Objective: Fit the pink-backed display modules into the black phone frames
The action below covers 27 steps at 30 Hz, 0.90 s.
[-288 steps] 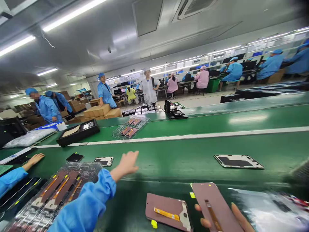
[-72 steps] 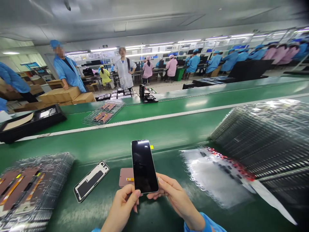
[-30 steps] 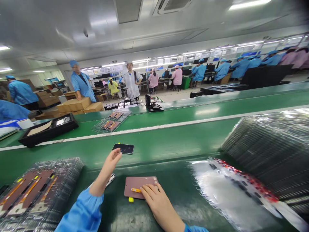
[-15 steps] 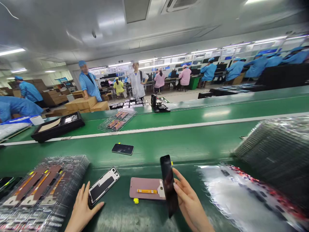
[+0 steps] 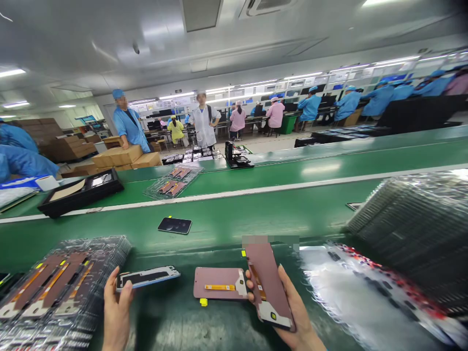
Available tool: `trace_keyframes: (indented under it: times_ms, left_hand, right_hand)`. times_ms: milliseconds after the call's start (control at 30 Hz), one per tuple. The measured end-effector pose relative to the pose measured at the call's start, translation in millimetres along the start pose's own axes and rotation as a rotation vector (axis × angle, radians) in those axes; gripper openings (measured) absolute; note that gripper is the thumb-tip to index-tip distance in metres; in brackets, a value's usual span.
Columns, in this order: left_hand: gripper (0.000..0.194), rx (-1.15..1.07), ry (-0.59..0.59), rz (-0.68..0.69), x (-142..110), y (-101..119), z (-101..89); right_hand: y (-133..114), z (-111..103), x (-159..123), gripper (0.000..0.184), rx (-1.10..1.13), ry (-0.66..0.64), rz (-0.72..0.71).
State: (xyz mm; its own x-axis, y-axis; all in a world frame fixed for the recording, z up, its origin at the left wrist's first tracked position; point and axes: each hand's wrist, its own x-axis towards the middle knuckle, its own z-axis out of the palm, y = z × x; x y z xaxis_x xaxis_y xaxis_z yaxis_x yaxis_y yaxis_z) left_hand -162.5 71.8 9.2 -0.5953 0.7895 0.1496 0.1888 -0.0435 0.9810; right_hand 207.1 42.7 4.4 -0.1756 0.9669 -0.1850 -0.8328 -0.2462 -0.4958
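Observation:
My right hand (image 5: 292, 317) is closed on a phone screen panel (image 5: 268, 282), held with its pinkish-brown back and orange flex cable toward me. My left hand (image 5: 116, 312) grips one end of a white phone frame (image 5: 148, 277) and has it lifted off the green bench. Between my hands a second screen panel (image 5: 218, 283) lies back-up on the bench. A dark screen (image 5: 174, 225) lies face-up farther out on the green conveyor belt (image 5: 256, 219).
A stack of clear trays with screen panels (image 5: 54, 292) sits at my left. A tall stack of trays (image 5: 413, 224) and a plastic bag (image 5: 358, 292) are at my right. A black tray (image 5: 78, 192), cardboard boxes (image 5: 124, 157) and several people in smocks stand beyond the belt.
My right hand turned its panel from glass side to back side facing me. My left hand picked the white frame up off the bench. The dark screen on the belt shifted left.

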Motion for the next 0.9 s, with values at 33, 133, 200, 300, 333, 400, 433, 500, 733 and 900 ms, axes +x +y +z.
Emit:
trace_keyframes:
  times_ms: [33, 133, 200, 300, 333, 400, 433, 500, 733, 900]
  left_hand:
    - [0.08, -0.121, -0.042, -0.055, -4.0, 6.9, 8.3]
    - [0.089, -0.353, -0.251, -0.195, -22.7, 23.8, 33.5]
    - [0.089, -0.416, -0.425, -0.27, -39.7, 32.1, 49.0]
    - [0.087, -0.506, -0.66, -0.344, -64.6, 40.4, 67.4]
    - [0.087, -0.531, -0.727, -0.358, -71.3, 42.2, 71.8]
    - [0.088, -0.557, -0.848, -0.377, -81.0, 44.3, 78.0]
    - [0.088, -0.561, -0.899, -0.383, -84.2, 44.8, 79.8]
    - [0.09, -0.569, -0.969, -0.385, -88.1, 45.3, 81.5]
    - [0.093, -0.55, -1.03, -0.361, -89.3, 47.0, 78.1]
    - [0.092, -0.533, -1.08, -0.306, -86.2, 46.8, 77.6]
  right_hand:
    - [-0.3, -0.1, -0.3, 0.053, -0.041, 0.016, -0.017]
    - [-2.6, 1.2, -3.7, 0.054, -0.14, 0.021, -0.08]
    - [-5.7, 1.9, -8.4, 0.05, -0.188, 0.005, -0.155]
    - [-9.8, 1.4, -18.0, 0.049, -0.306, -0.021, -0.277]
    - [-10.3, 1.0, -21.4, 0.052, -0.363, -0.03, -0.31]
    - [-9.4, 0.6, -27.6, 0.059, -0.512, -0.05, -0.357]
    - [-8.2, 0.8, -30.1, 0.062, -0.606, -0.068, -0.383]
    - [-5.1, 2.2, -33.3, 0.064, -0.824, -0.122, -0.448]
    - [0.9, 5.7, -32.3, 0.057, -1.294, -0.252, -0.555]
    - [0.8, 2.5, -32.1, 0.059, -1.366, -0.261, -0.553]
